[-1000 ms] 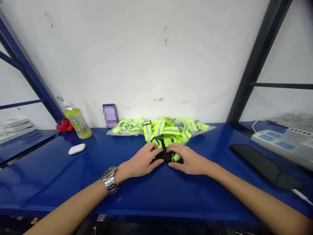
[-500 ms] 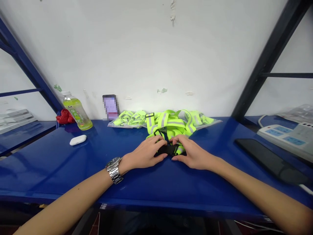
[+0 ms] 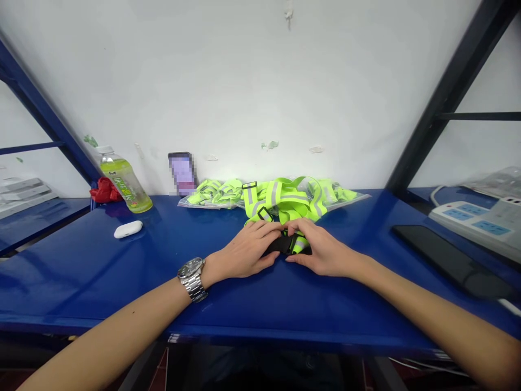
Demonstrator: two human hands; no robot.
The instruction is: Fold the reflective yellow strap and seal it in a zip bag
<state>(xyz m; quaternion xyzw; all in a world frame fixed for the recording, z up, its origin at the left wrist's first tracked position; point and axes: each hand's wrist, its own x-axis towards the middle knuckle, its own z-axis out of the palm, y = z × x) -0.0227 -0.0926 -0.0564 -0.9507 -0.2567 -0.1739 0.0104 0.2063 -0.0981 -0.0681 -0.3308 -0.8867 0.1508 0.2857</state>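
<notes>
A neon-yellow reflective strap vest (image 3: 285,199) lies bunched on the blue table (image 3: 122,277). At its near end sits a black buckle (image 3: 285,243). My left hand (image 3: 248,251), with a steel watch on the wrist, grips the buckle from the left, fingers curled over it. My right hand (image 3: 319,250) pinches the same buckle from the right, its fingertips meeting those of the left hand. Most of the buckle is hidden under the fingers.
Bagged neon straps (image 3: 214,193) lie behind by the wall. A phone (image 3: 182,172), a green drink bottle (image 3: 124,182), a red cloth (image 3: 103,190) and a white earbud case (image 3: 128,229) sit at the left. A black flat object (image 3: 443,260) and a power strip (image 3: 476,225) lie at the right.
Both hands have closed in on the buckle, fingertips now touching over it. The view has tilted down slightly.
</notes>
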